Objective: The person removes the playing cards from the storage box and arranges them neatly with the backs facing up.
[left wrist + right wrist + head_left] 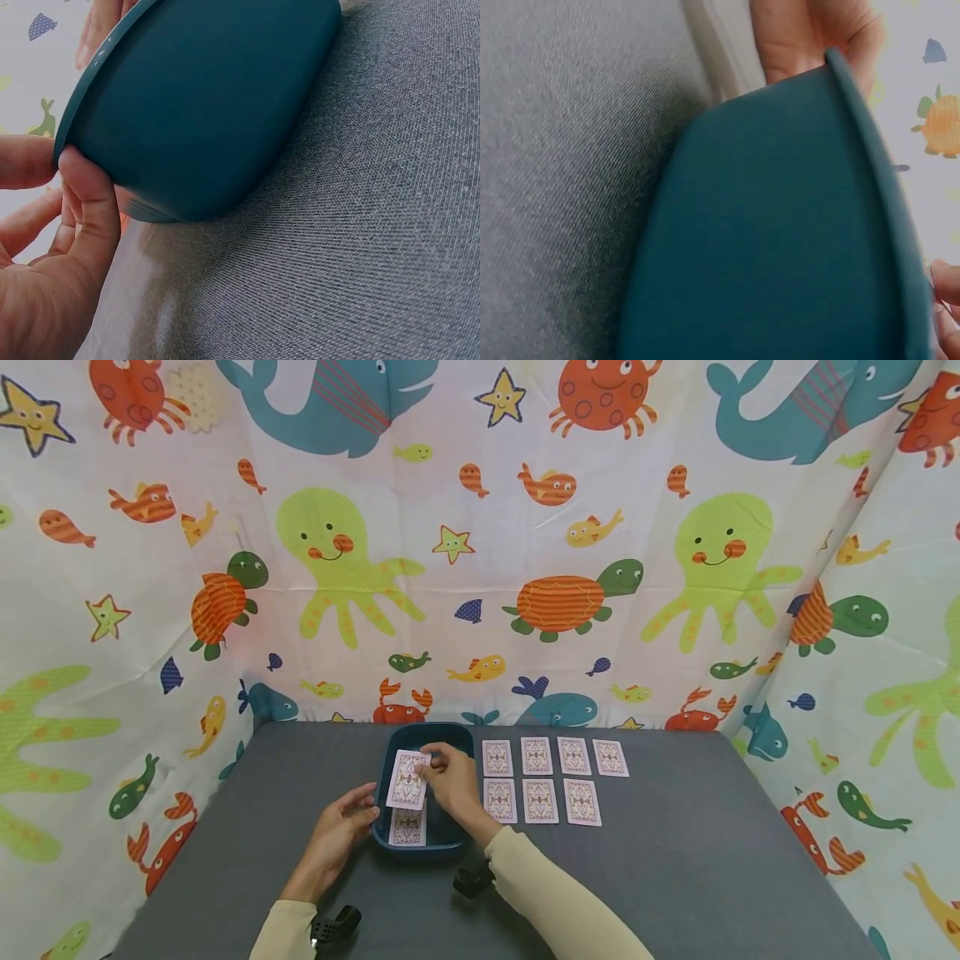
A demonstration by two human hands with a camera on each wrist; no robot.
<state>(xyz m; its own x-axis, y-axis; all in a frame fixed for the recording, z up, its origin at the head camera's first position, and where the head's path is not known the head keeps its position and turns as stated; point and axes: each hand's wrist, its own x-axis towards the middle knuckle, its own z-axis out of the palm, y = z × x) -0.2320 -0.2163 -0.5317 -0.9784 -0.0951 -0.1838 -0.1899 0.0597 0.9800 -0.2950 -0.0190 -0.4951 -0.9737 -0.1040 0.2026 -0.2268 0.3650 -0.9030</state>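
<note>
Left hand in a pinch on blue bin, right hand likewise on 1 card

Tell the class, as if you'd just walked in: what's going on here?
A person is handling cards at a table. The right hand holds one card over the tub, while the fingers of the left hand pinch its rim. Another card shows inside the tub. To its right, seven cards lie backs up in two rows: four in the far row, three in the near row.
</note>
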